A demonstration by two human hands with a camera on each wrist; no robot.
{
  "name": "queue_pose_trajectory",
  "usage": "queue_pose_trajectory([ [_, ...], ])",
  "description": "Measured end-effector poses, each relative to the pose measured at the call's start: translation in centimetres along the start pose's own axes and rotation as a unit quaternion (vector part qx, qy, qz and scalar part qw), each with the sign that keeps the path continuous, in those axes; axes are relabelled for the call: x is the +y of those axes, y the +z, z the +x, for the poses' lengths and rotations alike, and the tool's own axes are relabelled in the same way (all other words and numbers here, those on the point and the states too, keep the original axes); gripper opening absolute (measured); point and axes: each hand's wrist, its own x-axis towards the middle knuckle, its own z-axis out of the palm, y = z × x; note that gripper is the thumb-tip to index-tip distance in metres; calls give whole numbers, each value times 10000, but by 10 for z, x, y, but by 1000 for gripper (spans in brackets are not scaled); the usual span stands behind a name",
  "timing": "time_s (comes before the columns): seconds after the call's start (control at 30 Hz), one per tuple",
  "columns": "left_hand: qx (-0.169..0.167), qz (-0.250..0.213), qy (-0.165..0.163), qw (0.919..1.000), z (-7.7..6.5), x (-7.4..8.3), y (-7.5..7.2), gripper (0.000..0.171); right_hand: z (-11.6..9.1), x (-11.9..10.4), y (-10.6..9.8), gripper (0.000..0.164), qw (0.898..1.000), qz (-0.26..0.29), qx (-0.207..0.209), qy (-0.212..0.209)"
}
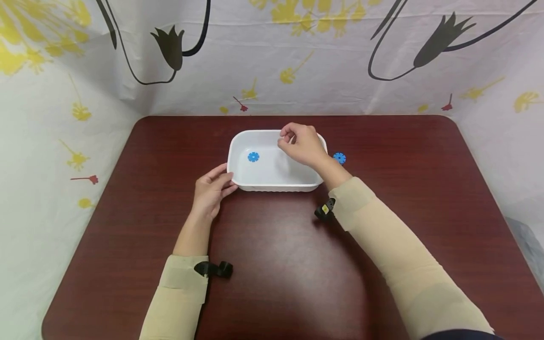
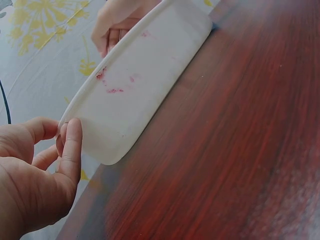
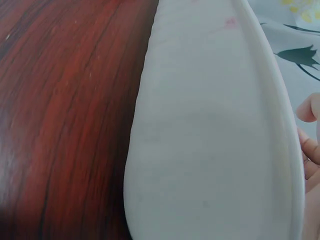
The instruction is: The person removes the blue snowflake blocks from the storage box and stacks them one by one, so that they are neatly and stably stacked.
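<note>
A white rectangular tray (image 1: 278, 178) with raised walls stands toward the far side of the table. One blue notched disc (image 1: 253, 157) lies inside it, left of the middle. My left hand (image 1: 211, 190) holds the tray's near left corner; in the left wrist view its fingers (image 2: 72, 150) pinch the rim. Over the right part of the tray hovers my right hand (image 1: 302, 144), its fingers loosely bent and no object visible in them. In the right wrist view only part of that hand (image 3: 311, 145) shows past the rim.
A second blue notched disc (image 1: 339, 157) lies on the table just right of the tray, beside my right wrist. The dark red wooden table (image 1: 272, 264) has rounded far corners. Behind it hangs a patterned white cloth (image 1: 323, 94).
</note>
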Motion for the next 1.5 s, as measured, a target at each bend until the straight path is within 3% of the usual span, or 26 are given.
queue_pose_trajectory([
  [0.43,-88,120,-23,9999,0,1,-1,41,14,-14,27,18,9981,-124,-587,141],
  [0.83,-112,194,-26,9997,0,-1,-1,41,25,-13,48,21,9923,-517,-1121,47],
  [1.23,-176,134,-18,9998,0,-1,-2,42,33,-20,57,29,9747,-1303,-1816,37],
  [1.5,-259,88,6,9996,2,0,-5,43,37,-22,63,30,9656,-1462,-2146,160],
])
